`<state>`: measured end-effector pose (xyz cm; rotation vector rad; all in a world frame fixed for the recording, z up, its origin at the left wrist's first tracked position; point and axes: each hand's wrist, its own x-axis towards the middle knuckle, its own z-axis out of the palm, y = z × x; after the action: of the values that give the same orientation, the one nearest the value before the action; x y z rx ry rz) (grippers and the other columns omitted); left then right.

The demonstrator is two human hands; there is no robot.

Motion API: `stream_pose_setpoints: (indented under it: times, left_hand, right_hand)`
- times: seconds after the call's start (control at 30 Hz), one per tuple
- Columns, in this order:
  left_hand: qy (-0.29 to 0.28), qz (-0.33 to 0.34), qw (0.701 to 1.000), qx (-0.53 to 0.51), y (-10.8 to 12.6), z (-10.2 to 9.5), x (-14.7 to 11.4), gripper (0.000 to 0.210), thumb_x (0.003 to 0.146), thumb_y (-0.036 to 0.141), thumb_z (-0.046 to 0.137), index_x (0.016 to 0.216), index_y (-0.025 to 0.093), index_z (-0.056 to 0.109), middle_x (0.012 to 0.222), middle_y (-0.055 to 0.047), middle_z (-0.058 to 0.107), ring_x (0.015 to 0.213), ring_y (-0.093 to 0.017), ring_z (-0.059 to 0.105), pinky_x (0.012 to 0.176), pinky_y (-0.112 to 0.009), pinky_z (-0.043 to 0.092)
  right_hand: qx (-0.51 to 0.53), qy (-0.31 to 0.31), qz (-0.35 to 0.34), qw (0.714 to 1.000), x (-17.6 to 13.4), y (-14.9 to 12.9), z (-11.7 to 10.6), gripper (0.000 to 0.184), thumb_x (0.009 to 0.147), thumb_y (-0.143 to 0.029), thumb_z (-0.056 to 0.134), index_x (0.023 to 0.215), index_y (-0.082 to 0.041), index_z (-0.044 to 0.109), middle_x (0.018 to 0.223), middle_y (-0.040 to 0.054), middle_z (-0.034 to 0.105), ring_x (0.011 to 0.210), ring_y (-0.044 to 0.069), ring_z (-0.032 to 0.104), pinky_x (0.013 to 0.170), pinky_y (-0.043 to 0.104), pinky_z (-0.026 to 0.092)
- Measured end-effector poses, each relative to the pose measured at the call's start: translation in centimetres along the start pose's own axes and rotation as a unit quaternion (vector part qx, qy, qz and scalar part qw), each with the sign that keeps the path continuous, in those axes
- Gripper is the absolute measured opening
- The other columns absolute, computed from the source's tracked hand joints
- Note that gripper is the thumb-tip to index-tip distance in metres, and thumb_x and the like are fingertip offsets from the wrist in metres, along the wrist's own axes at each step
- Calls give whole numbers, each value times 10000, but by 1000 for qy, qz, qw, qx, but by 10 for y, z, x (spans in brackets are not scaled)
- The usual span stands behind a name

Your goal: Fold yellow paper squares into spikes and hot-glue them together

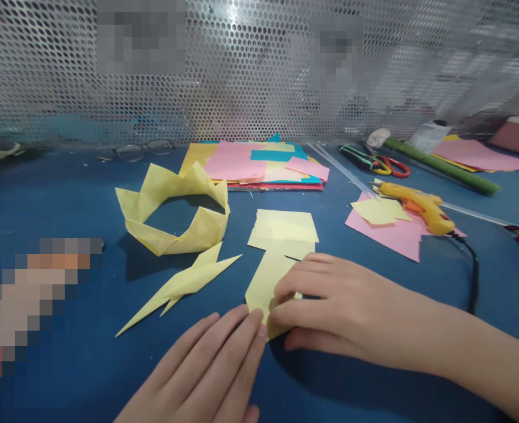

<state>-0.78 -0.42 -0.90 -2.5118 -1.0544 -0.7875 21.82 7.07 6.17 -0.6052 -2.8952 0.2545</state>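
A pale yellow sheet of paper lies on the blue table, its near corner folded at an angle. The straight fingers of my left hand rest flat, tips touching that near corner. My right hand has its fingers curled over the sheet's right side, thumb below, gripping the edge. Just beyond are stacked yellow paper pieces, which the sheet's far end meets. To the left lies a folded, pointed yellow paper shape. Behind it stands a zigzag ring of folded yellow paper.
At right, a yellow glue gun with a black cord rests over pink paper and yellow scraps. Behind are coloured sheets, scissors, a green roll and glasses. A perforated metal screen stands at the back.
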Motion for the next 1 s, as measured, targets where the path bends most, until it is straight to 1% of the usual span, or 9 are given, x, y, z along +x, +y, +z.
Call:
stream_pose_setpoints:
  times: [0.07, 0.17, 0.3, 0.4, 0.5, 0.63, 0.7, 0.87, 1.0]
  left_hand:
    - [16, 30, 999, 10, -2, 1, 0, 328, 1004, 270, 375, 1135, 177, 660, 1179, 0, 704, 1179, -129, 551, 1177, -257, 237]
    - [51, 46, 997, 20, -4, 2, 0, 330, 1000, 254, 373, 1119, 166, 668, 1167, -13, 709, 1189, -130, 555, 1178, -272, 250]
    - [35, 49, 998, 15, -3, 3, 2, 299, 983, 199, 390, 1073, 151, 671, 1159, -34, 709, 1237, -138, 537, 1174, -295, 279]
    - [37, 55, 998, 13, -3, 3, 3, 296, 979, 170, 385, 1037, 159, 674, 1137, -23, 721, 1188, -124, 581, 1176, -306, 283]
    - [33, 59, 998, 13, -2, 2, 4, 287, 995, 207, 393, 1038, 173, 675, 1087, 0, 742, 1122, -112, 619, 1200, -342, 255]
    - [76, 64, 995, 24, -1, 2, 4, 256, 1001, 197, 421, 990, 165, 674, 1003, 28, 757, 1074, -92, 625, 1167, -314, 330]
    - [80, 68, 994, 23, -1, 3, 3, 254, 998, 181, 424, 980, 170, 677, 990, 41, 757, 1067, -89, 628, 1155, -308, 352]
    - [63, 76, 995, 16, -1, 4, 0, 287, 989, 123, 391, 1018, 189, 668, 1022, 36, 745, 1139, -110, 610, 1154, -327, 357]
    - [66, 63, 996, 0, 0, 4, 0, 286, 991, 127, 386, 1026, 191, 663, 1053, 8, 731, 1185, -126, 593, 1137, -326, 382]
  right_hand:
    - [-5, 6, -3, 1000, 0, 0, 0, 171, 975, -274, 572, 949, -184, 715, 963, 24, 691, 842, 150, 584, 785, 295, 409]
    - [3, 12, -8, 1000, 0, 1, 1, 187, 986, -257, 553, 964, -183, 723, 950, 25, 693, 839, 142, 597, 797, 296, 401]
    - [21, 17, -13, 1000, -2, 3, 4, 189, 987, -248, 551, 965, -184, 728, 960, 29, 696, 863, 138, 612, 809, 294, 396]
    - [25, 24, -22, 999, -3, 4, 5, 192, 985, -250, 551, 952, -179, 727, 945, 26, 700, 839, 138, 610, 789, 294, 402]
    - [17, 23, -26, 999, -3, 4, 5, 194, 990, -226, 532, 985, -169, 717, 929, 23, 704, 826, 134, 613, 779, 291, 409]
    - [-1, 27, -36, 999, -1, 4, 5, 196, 993, -207, 514, 979, -160, 704, 904, 20, 707, 815, 130, 615, 789, 285, 413]
    - [-20, 28, -52, 998, -1, 4, 4, 244, 1013, -192, 458, 979, -162, 698, 882, 24, 706, 806, 128, 613, 792, 285, 412]
    - [-80, 31, -93, 992, -3, 4, 4, 387, 1027, -98, 308, 955, -158, 683, 826, 56, 698, 797, 135, 613, 798, 300, 417]
    - [-71, 32, -101, 992, -3, 2, 5, 427, 1022, -71, 277, 959, -127, 696, 835, 66, 695, 805, 144, 615, 781, 304, 424]
